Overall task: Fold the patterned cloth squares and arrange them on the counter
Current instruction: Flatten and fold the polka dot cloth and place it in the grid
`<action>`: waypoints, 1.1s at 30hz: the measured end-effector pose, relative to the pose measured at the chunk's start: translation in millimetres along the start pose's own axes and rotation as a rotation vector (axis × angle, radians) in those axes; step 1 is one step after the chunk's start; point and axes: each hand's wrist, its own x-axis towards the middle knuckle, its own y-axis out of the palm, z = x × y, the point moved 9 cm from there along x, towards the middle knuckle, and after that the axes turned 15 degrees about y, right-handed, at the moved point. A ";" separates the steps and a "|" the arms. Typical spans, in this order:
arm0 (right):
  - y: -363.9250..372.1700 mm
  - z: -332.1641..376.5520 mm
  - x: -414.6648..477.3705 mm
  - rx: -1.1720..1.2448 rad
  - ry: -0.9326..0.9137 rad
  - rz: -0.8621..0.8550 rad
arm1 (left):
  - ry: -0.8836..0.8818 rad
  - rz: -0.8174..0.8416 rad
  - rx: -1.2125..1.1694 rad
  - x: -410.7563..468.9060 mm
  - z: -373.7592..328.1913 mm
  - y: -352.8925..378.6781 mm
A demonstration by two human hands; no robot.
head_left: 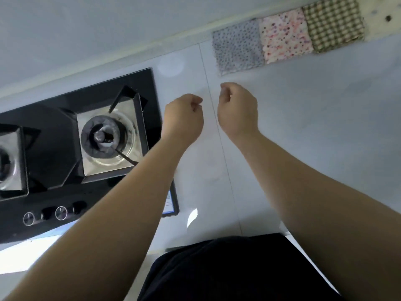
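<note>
A hob sits at left, the left hand and right hand hover mid-frame over the counter, both loosely curled and empty, and the dotted cloth, floral cloth and checked cloth lie edge to edge at upper right.

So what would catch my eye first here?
The left hand and right hand hover over the white counter, loosely curled, holding nothing. Beyond them, along the wall, lie three cloth squares in a row: grey dotted cloth, pink speckled cloth, checked cloth. A black gas hob sits on the left.
</note>
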 end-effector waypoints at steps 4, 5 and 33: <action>35.1 19.2 -50.6 0.140 0.035 0.047 | -0.141 -0.097 -0.158 -53.5 53.5 -33.1; 45.6 27.4 -63.4 0.147 0.018 0.058 | -0.159 -0.123 -0.179 -64.5 65.7 -43.7; 430.6 297.9 -618.0 0.064 -0.609 0.522 | -0.363 -0.836 -0.485 -493.6 469.4 -449.9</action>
